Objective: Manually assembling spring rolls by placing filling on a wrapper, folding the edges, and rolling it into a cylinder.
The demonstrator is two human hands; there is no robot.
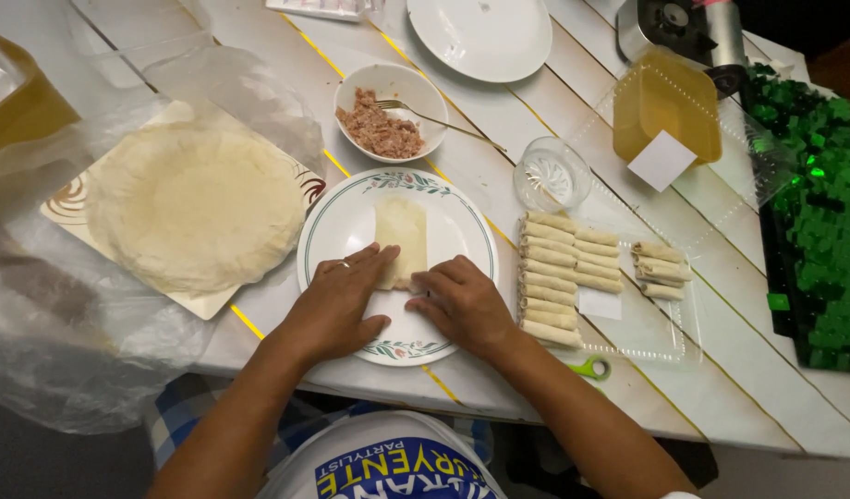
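A pale wrapper (402, 238) lies on the floral-rimmed plate (337, 222), folded into a narrow strip whose long axis runs from the person toward the far edge of the bench; its near end is being rolled under the fingers.

The bench (499, 148) is of white painted planks with yellow seams. The plate sits near its front edge, about the middle. To the left a stack of round wrappers (194, 208) rests on a square board amid clear plastic. Behind the plate stands a white bowl of minced filling (381, 127) with a fork (443, 122) in it, and an empty white plate (480, 32) lies nearer the far edge. To the right a clear tray (647, 333) holds rows of finished rolls (559, 277), with a small glass (552, 176) just behind it.

The left hand (337, 300) lies flat, fingers stretched, pressing the wrapper's near left side. The right hand (462, 300) has its fingers curled, tips touching the wrapper's near right corner. Neither grip closes around it; both bear down on it.
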